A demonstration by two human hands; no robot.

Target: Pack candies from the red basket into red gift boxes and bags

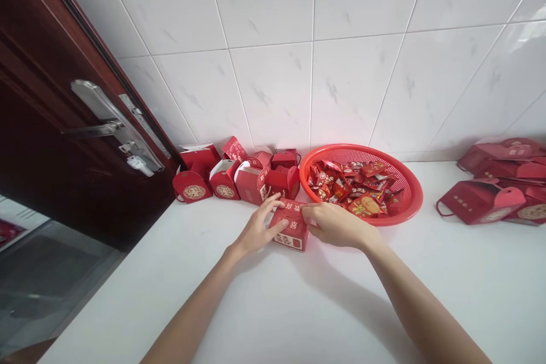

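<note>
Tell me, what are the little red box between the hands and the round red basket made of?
The red box looks like thin printed card: its flaps fold with sharp creases, and its face looks smooth with a slight sheen. The basket looks like moulded plastic: it is shiny, with one smooth curved rim and rows of small, even holes. I can't tell which plastic.

A home: a dark red door [55, 125] with a steel lever handle [115, 125] beside white wall tiles [273, 51].

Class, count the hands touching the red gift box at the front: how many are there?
2: the left hand on the left of the red gift box, the right hand at its right edge. None seem hidden.
</note>
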